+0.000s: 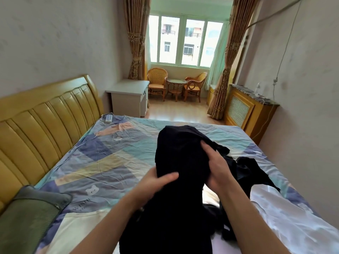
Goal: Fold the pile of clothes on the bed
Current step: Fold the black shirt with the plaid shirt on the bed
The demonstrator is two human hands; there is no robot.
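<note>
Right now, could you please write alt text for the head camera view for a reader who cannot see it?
Two bare hands, left hand and right hand, grip a black garment held up over a bed with a patchwork sheet. More dark clothes and a white garment lie at the right.

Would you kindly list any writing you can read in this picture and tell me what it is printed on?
"WISH", partly legible, printed on the bedsheet below the cartoon cat; the letters after it are cut off by a fold.
A second print line higher on the sheet: too blurred to read.
Buttons on the remote control: too small to read.
</note>
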